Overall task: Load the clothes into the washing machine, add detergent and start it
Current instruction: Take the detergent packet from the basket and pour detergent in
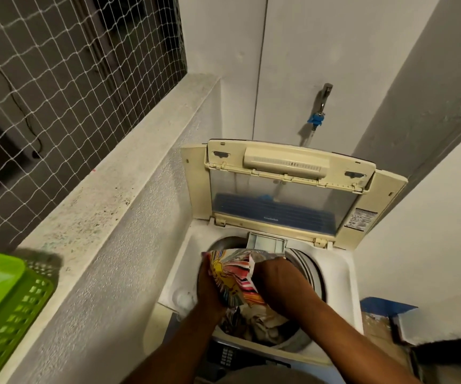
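Note:
A top-loading washing machine (343,275) stands with its lid (284,189) raised. Clothes (262,325) lie in its drum. Over the drum opening, both my hands hold a colourful detergent packet (230,275). My left hand (208,289) grips the packet from the left side. My right hand (276,278) grips its upper right edge, fingers curled over the top. A small detergent tray (265,243) sits at the back rim of the drum. The control panel (225,354) with buttons shows at the machine's front edge.
A green plastic laundry basket (4,309) sits on the speckled ledge (99,189) at the left, under a netted window. A tap with a blue connector (319,115) is on the wall behind the machine. A blue and white box (390,317) stands to the right.

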